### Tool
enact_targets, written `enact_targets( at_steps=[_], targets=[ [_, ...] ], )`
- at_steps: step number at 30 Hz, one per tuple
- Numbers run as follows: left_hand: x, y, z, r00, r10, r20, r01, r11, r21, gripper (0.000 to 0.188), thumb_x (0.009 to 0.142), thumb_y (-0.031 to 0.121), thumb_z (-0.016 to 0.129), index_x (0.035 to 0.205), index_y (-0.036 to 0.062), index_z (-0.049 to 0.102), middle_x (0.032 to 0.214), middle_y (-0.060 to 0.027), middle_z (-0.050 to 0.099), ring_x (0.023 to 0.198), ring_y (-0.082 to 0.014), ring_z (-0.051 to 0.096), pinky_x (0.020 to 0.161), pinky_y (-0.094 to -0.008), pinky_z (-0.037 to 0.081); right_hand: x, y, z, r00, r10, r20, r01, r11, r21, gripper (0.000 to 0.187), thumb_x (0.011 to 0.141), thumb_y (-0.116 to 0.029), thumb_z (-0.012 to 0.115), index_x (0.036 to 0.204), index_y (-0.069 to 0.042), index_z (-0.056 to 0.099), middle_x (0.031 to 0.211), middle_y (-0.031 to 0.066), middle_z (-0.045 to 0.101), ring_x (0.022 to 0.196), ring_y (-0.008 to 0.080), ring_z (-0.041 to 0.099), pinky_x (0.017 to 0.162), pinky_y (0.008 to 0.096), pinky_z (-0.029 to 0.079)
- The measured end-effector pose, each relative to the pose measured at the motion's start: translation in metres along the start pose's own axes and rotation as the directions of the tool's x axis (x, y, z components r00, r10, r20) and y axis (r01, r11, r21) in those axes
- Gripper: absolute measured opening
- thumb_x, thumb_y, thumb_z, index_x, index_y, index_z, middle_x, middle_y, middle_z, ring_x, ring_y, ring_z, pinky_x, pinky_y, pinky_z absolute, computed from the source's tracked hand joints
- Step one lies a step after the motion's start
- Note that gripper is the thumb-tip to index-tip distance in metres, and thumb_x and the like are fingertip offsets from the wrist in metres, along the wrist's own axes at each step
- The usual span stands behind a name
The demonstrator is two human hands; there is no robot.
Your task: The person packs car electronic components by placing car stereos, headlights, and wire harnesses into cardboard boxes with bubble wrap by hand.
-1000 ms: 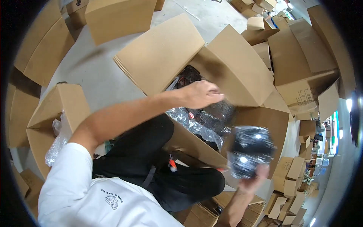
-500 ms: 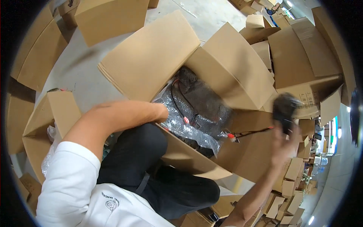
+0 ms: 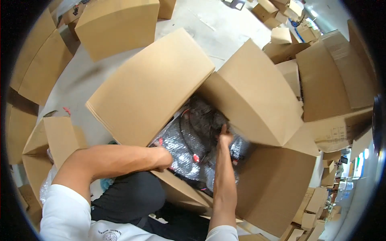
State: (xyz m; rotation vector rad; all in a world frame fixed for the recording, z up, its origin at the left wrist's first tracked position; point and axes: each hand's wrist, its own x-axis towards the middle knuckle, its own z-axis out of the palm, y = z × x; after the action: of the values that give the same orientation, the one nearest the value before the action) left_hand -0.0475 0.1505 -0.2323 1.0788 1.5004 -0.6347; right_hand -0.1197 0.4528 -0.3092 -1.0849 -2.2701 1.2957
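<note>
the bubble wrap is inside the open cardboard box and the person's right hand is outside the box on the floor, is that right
Not quite: the right hand is inside the open cardboard box, as the head view shows. The bubble wrap is indeed inside it.

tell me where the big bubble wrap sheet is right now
In the head view, the bubble wrap lies near the middle, inside the open box, mostly between the left hand and the right hand.
</note>
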Motion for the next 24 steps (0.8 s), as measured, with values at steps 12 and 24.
enact_targets(
  at_steps=[12, 24],
  targets=[
    [-0.034, -0.052, 0.01, 0.862, -0.069, -0.502, -0.055, 0.972, -0.229, 0.027, 0.082, 0.025, 0.068, 0.102, 0.0065, 0.072, 0.098, -0.0154, 0.072, 0.087, -0.0303, 0.068, 0.075, -0.0458, 0.054, -0.191, -0.128, -0.198, 0.771, -0.354, 0.53, 0.496, 0.855, -0.15, 0.039, 0.09, -0.029, 0.067, 0.112, 0.004, 0.065, 0.096, 0.0166, 0.071, 0.083, 0.0214, 0.068, 0.074, 0.0327, 0.053],
    [-0.141, -0.023, 0.046, 0.393, -0.086, -0.916, -0.634, 0.696, -0.337, 0.022, 0.091, 0.016, 0.059, 0.096, -0.0057, 0.062, 0.076, -0.008, 0.063, 0.069, -0.0144, 0.061, 0.061, -0.0309, 0.049, -0.48, -0.009, -0.569, 0.659, -0.211, -0.722, -0.064, 0.941, -0.334, 0.022, 0.081, -0.011, 0.073, 0.098, 0.0, 0.067, 0.095, 0.0166, 0.069, 0.085, 0.0338, 0.066, 0.075, 0.0394, 0.053]
  ],
)
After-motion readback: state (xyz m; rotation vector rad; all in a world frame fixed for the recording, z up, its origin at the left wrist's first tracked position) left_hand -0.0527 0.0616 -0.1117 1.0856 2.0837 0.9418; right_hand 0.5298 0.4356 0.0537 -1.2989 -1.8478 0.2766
